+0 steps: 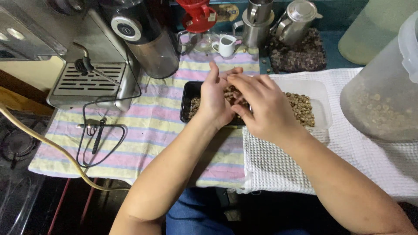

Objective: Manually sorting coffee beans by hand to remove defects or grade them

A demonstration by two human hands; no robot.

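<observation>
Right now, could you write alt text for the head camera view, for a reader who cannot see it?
A person's left hand and right hand pick through pale beans in a black tray, beside a clear tray of more beans on a white cloth. A coffee machine and small white jug stand behind on a striped cloth.

Countertop (26, 182) — striped cloth (148, 130), white waffle towel (348, 148) on it.

Can't see much of the black tray (187, 102): my left hand (215, 102) and right hand (261, 106) cover its middle. Jug (383, 82) cut off at right edge; beans inside blurred thru plastic. Fingertip grip unclear.
</observation>
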